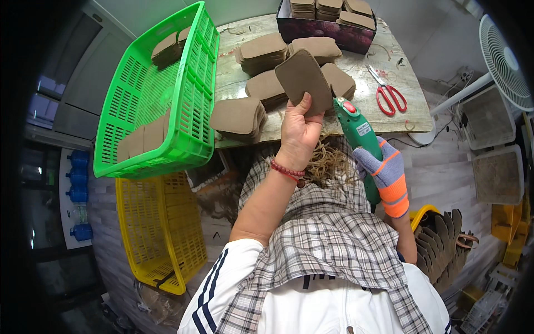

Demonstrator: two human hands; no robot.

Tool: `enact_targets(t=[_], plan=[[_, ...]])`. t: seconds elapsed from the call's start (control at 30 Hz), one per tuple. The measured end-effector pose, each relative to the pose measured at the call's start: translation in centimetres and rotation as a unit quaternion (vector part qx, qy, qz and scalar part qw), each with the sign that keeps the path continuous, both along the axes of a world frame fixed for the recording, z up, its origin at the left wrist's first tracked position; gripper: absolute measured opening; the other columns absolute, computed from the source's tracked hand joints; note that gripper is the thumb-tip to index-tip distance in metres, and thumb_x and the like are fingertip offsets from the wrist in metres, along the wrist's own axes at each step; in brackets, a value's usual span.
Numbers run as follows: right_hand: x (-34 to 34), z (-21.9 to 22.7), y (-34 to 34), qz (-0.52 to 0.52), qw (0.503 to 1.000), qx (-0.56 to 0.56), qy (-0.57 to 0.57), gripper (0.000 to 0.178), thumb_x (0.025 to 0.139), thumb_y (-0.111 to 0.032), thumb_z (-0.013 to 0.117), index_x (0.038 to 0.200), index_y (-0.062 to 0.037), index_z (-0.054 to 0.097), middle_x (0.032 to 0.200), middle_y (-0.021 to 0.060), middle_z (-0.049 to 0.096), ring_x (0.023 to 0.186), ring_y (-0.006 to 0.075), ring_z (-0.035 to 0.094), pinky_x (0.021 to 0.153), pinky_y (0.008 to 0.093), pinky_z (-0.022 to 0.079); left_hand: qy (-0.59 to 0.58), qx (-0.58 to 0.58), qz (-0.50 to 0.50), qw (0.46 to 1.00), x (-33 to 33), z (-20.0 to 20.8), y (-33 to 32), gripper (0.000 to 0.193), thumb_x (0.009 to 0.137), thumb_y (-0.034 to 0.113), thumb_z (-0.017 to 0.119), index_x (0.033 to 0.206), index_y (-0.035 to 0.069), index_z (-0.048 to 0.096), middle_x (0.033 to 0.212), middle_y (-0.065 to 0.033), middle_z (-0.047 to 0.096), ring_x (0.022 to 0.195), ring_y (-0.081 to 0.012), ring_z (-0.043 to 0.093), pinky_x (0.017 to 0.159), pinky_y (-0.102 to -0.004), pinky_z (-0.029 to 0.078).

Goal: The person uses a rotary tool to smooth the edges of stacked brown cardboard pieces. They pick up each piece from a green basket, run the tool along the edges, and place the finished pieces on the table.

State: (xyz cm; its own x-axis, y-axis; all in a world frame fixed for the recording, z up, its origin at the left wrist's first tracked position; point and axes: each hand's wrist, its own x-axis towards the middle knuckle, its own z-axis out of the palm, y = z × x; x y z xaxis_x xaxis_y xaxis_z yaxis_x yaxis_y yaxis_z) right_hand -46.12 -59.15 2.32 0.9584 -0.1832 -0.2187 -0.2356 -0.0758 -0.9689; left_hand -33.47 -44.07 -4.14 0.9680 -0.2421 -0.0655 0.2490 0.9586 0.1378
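Note:
My bare left hand (pixel 301 133) grips a flat brown pad (pixel 305 80) with rounded corners, its thumb on the near face. In a grey and orange glove, my right hand (pixel 384 170) is wrapped round a green handheld power tool (pixel 359 127) with a red button. The tool's narrow tip is at the pad's right edge; whether they touch I cannot tell. Behind and beside the held pad, stacks of similar brown pads (pixel 238 116) lie on the worn table (pixel 233 83). Loose tan trimmings (pixel 328 164) are heaped on my checked apron (pixel 334 239).
Red-handled scissors (pixel 389 97) lie at the table's right. A dark box (pixel 328 34) of pad stacks stands at the back. On the left, a green crate (pixel 189 106) holds more pads above a yellow crate (pixel 181 234). A white fan (pixel 503 61) stands at the right.

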Motion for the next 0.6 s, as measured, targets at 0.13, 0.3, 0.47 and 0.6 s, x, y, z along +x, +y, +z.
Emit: enact_targets(t=[0.13, 0.3, 0.47, 0.6], plan=[[0.1, 0.0, -0.1, -0.011, 0.999, -0.016, -0.03, 0.029, 0.078, -0.019, 0.074, 0.095, -0.0005, 0.061, 0.066, -0.0007, 0.059, 0.052, 0.0033, 0.05, 0.047, 0.019, 0.039, -0.007, 0.025, -0.013, 1.0, -1.1, -0.2, -0.4, 0.03, 0.084, -0.001, 0.061, 0.112, 0.007, 0.055, 0.116, -0.0088, 0.059, 0.11, -0.0244, 0.055, 0.099, -0.0402, 0.044], [0.1, 0.7, -0.3, -0.014, 1.0, -0.011, -0.022, 0.03, 0.078, -0.018, 0.073, 0.099, -0.0001, 0.061, 0.068, -0.0006, 0.061, 0.053, 0.003, 0.05, 0.048, 0.0188, 0.04, -0.038, 0.062, -0.041, 0.996, -2.2, -0.9, -0.3, 0.028, 0.086, 0.0, 0.059, 0.112, 0.006, 0.055, 0.115, -0.0077, 0.06, 0.108, -0.0216, 0.056, 0.097, -0.0371, 0.046], [0.1, 0.7, -0.9, -0.013, 0.999, -0.001, -0.031, 0.03, 0.079, -0.017, 0.072, 0.1, 0.0002, 0.061, 0.069, -0.0003, 0.061, 0.054, 0.003, 0.051, 0.048, 0.0188, 0.04, -0.066, 0.12, -0.052, 0.989, -2.9, -1.6, 0.2, 0.028, 0.086, -0.002, 0.058, 0.112, 0.007, 0.056, 0.112, -0.0071, 0.061, 0.104, -0.0209, 0.059, 0.092, -0.0365, 0.049], [-0.1, 1.2, -1.1, -0.007, 0.999, 0.016, -0.033, 0.03, 0.079, -0.017, 0.072, 0.101, 0.0005, 0.061, 0.068, 0.0, 0.06, 0.054, 0.0031, 0.051, 0.048, 0.019, 0.04, -0.093, 0.187, -0.045, 0.977, -2.6, -1.8, 1.6, 0.027, 0.086, -0.005, 0.056, 0.11, 0.006, 0.059, 0.108, -0.0074, 0.064, 0.098, -0.0198, 0.062, 0.084, -0.0352, 0.053]])
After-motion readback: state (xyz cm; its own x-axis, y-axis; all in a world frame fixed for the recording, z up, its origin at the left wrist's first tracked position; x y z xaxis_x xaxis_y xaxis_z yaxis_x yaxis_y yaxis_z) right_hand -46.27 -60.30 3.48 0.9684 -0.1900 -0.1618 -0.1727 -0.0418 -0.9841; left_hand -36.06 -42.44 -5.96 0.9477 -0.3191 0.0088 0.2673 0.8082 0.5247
